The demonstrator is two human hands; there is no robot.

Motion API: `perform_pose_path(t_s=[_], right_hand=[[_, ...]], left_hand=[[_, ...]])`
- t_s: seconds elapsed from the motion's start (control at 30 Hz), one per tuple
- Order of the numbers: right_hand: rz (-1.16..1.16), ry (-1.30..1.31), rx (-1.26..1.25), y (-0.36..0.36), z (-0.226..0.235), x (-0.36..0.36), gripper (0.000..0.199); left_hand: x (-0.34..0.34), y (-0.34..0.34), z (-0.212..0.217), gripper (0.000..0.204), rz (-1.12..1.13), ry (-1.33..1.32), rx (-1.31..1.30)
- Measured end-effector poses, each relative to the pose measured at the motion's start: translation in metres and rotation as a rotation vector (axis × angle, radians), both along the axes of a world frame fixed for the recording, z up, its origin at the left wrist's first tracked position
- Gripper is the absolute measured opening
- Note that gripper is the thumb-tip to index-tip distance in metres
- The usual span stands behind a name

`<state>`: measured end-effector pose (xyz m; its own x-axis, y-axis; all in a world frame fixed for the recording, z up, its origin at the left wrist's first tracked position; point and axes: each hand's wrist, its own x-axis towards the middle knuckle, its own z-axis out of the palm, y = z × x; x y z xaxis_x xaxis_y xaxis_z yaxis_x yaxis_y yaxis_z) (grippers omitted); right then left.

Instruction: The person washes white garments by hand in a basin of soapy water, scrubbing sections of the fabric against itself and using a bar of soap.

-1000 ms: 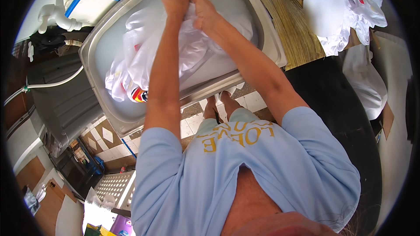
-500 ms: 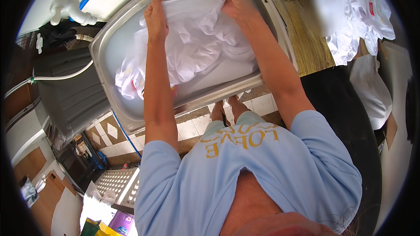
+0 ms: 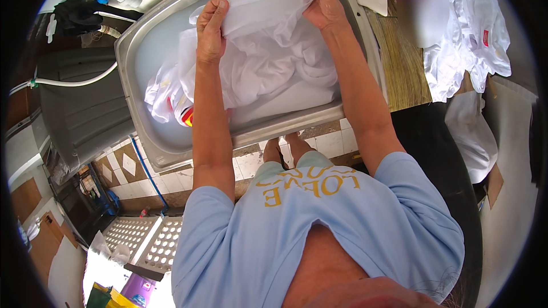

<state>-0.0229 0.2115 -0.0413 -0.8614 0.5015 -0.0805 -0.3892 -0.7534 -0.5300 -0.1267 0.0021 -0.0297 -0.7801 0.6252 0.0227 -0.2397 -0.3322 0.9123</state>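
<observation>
A white garment (image 3: 268,63) lies bunched in a steel sink (image 3: 165,142) holding pale water. My left hand (image 3: 211,31) grips the cloth's upper left edge, fingers curled over it. My right hand (image 3: 319,0) holds the upper right edge, so a band of cloth is stretched flat between both hands. A red and yellow print (image 3: 185,115) shows on a part of the cloth at the sink's lower left.
A bar of white soap (image 3: 371,0) rests on the wooden counter (image 3: 402,63) right of the sink. More white clothes (image 3: 468,28) lie piled further right. A grey bin (image 3: 80,108) stands left of the sink. White perforated crates (image 3: 142,239) sit on the floor.
Both hands were close together at the sink's far end a second ago. They have spread apart, drawing the cloth's edge out wide and nearer to me.
</observation>
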Motion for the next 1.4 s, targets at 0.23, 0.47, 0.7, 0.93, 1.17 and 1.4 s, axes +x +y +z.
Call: perform_pose_path(t_s=[0.23, 0.47, 0.7, 0.93, 1.17, 1.4], right_hand=[[-0.095, -0.677, 0.976, 0.010, -0.038, -0.005, 0.023], [-0.060, -0.529, 0.141, 0.006, -0.039, -0.016, 0.022], [0.110, -0.427, -0.413, -0.029, -0.021, -0.020, 0.015], [0.203, 0.125, -0.077, -0.037, -0.041, 0.006, 0.015], [0.162, -0.126, -0.292, -0.061, -0.005, -0.009, 0.030], [0.031, -0.652, -0.256, -0.055, 0.010, -0.012, 0.032]], left_hand=[[0.005, 0.015, -0.031, 0.027, 0.230, 0.711, -0.519], [-0.005, 0.009, -0.060, 0.033, 0.022, 0.637, -0.806], [0.042, 0.065, 0.019, 0.033, 0.020, -0.128, 0.085], [0.109, 0.118, 0.001, 0.029, 0.200, 1.104, -0.430], [0.028, 0.114, -0.022, 0.019, 0.357, 0.939, -0.458], [0.013, 0.095, -0.029, 0.027, 0.369, 0.659, -0.548]])
